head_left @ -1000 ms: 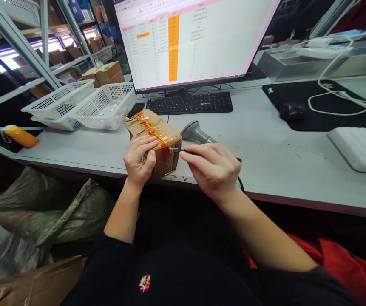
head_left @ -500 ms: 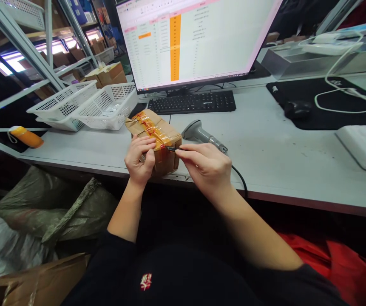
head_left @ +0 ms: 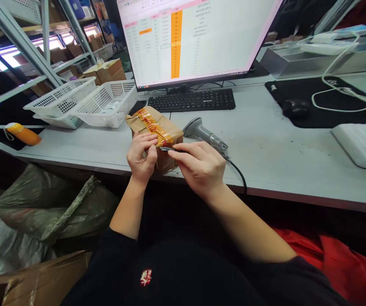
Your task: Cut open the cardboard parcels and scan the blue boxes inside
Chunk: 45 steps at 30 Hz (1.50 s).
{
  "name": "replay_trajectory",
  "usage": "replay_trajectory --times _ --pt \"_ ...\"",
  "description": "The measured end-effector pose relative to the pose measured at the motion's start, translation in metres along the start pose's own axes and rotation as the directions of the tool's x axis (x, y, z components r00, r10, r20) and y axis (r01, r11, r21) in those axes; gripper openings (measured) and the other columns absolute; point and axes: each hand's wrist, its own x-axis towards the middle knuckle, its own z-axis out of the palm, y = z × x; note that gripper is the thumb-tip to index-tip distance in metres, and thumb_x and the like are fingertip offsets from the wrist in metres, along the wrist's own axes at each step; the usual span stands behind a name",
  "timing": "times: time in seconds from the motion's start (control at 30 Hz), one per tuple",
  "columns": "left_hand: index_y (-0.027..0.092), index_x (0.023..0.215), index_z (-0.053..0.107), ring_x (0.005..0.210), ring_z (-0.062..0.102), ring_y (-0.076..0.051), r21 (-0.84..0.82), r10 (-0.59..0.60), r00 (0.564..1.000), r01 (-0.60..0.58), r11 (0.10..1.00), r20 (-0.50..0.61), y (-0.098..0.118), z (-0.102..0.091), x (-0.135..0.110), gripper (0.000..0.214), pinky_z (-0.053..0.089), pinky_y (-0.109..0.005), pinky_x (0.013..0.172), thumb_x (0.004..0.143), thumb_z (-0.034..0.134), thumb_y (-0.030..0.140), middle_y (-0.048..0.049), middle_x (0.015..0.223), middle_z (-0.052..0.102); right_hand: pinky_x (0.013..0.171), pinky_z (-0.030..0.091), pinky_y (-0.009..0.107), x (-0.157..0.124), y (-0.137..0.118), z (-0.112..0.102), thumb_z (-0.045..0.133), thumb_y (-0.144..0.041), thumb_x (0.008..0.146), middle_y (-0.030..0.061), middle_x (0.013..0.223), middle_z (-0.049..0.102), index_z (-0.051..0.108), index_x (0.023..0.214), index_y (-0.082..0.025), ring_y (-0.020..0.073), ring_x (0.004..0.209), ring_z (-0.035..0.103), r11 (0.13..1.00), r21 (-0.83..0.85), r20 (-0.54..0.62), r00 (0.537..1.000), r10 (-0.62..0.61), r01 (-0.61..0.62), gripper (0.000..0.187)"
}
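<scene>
A small cardboard box (head_left: 152, 123) wrapped in yellow and red tape stands at the near edge of the grey table (head_left: 265, 144). My left hand (head_left: 142, 155) is closed around its near left corner, thumb on top. My right hand (head_left: 198, 168) pinches a thin dark blade tool (head_left: 166, 149), its tip laid against the tape on the box's near top edge. A grey barcode scanner (head_left: 203, 132) lies just behind my right hand, with its black cable running off the table edge.
Two white mesh baskets (head_left: 83, 104) stand at the left, a black keyboard (head_left: 192, 100) and a monitor (head_left: 195, 38) behind the box. A mouse (head_left: 294, 107) on a black mat and a white device (head_left: 361, 144) are at the right. Bags and cardboard lie on the floor left.
My right hand has drawn the blade leftward along the box's near top edge, closer to my left hand. The left hand keeps its grip on the box.
</scene>
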Motion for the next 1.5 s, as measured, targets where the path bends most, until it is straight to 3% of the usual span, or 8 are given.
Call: replay_trajectory --times 0.37,0.7,0.97,1.1,1.27,1.37,1.43,1.5 --pt "0.025 0.095 0.072 0.104 0.075 -0.022 0.105 0.029 0.999 -0.033 0.994 0.040 0.005 0.003 0.005 0.013 0.047 -0.048 0.116 0.102 0.060 0.027 -0.0022 0.103 0.080 0.077 0.057 0.034 -0.017 0.036 -0.016 0.070 -0.021 0.101 0.0017 0.101 0.083 0.083 0.099 -0.030 0.0188 0.087 0.074 0.978 -0.050 0.032 0.978 0.205 -0.203 0.016" --pt "0.024 0.098 0.069 0.106 0.074 -0.021 0.091 0.004 1.000 -0.006 0.996 0.024 0.006 0.006 0.005 0.011 0.047 -0.046 0.116 0.102 0.060 0.025 -0.0021 0.105 0.080 0.078 0.056 0.030 -0.011 0.005 0.003 0.071 -0.015 0.099 0.0018 0.101 0.083 0.084 0.101 -0.029 0.0168 0.087 0.071 0.998 -0.001 0.002 0.998 0.063 -0.063 0.019" --pt "0.025 0.093 0.068 0.102 0.075 -0.021 0.098 0.051 0.999 -0.051 0.994 0.006 0.002 0.007 0.004 0.012 0.049 -0.045 0.109 0.102 0.059 0.026 -0.0014 0.100 0.080 0.074 0.054 0.030 -0.006 0.014 0.002 0.068 -0.019 0.102 0.0011 0.100 0.083 0.084 0.103 -0.028 0.0163 0.083 0.072 0.987 -0.046 0.013 0.988 0.155 -0.154 0.018" --pt "0.025 0.092 0.067 0.100 0.074 -0.022 0.125 0.044 0.999 -0.041 0.991 -0.021 0.000 0.007 0.000 0.013 0.049 -0.045 0.106 0.102 0.058 0.028 -0.0018 0.099 0.079 0.073 0.053 0.031 -0.003 0.015 0.002 0.068 -0.020 0.102 0.0002 0.098 0.083 0.085 0.099 -0.029 0.0162 0.082 0.072 0.992 -0.075 0.010 0.995 0.098 -0.097 0.019" --pt "0.026 0.099 0.073 0.104 0.074 -0.024 0.157 0.084 0.991 -0.099 0.983 0.102 -0.001 -0.001 0.005 0.020 0.052 -0.046 0.102 0.103 0.057 0.038 -0.0043 0.104 0.080 0.076 0.057 0.032 -0.013 0.039 0.001 0.069 -0.021 0.101 0.0010 0.100 0.084 0.085 0.103 -0.032 0.0176 0.085 0.074 0.990 -0.075 -0.012 0.993 0.116 -0.116 0.019" --pt "0.026 0.112 0.074 0.105 0.075 -0.024 0.095 0.199 0.948 -0.228 0.969 0.247 -0.005 -0.015 0.016 0.026 0.056 -0.044 0.098 0.102 0.059 0.044 -0.0059 0.111 0.081 0.080 0.061 0.037 -0.023 0.061 -0.007 0.070 -0.028 0.101 0.0049 0.104 0.083 0.084 0.108 -0.029 0.0219 0.093 0.077 0.933 0.068 -0.063 0.931 0.359 -0.355 0.016" --pt "0.027 0.119 0.073 0.109 0.075 -0.025 0.073 0.271 0.909 -0.308 0.948 0.318 -0.017 -0.030 0.025 0.031 0.052 -0.047 0.110 0.100 0.062 0.048 -0.0063 0.117 0.080 0.079 0.063 0.039 -0.027 0.068 -0.012 0.070 -0.036 0.100 0.0077 0.104 0.083 0.082 0.115 -0.024 0.0230 0.091 0.078 0.799 0.239 -0.008 0.822 0.570 -0.552 0.022" --pt "0.028 0.123 0.074 0.122 0.071 -0.028 0.142 0.244 0.919 -0.299 0.944 0.311 -0.039 -0.045 0.034 0.040 0.037 -0.053 0.127 0.097 0.067 0.058 -0.0075 0.125 0.078 0.070 0.064 0.036 -0.028 0.065 -0.011 0.070 -0.043 0.099 0.0092 0.101 0.082 0.079 0.118 -0.021 0.0216 0.082 0.077 0.616 0.397 0.153 0.711 0.687 -0.681 0.031"
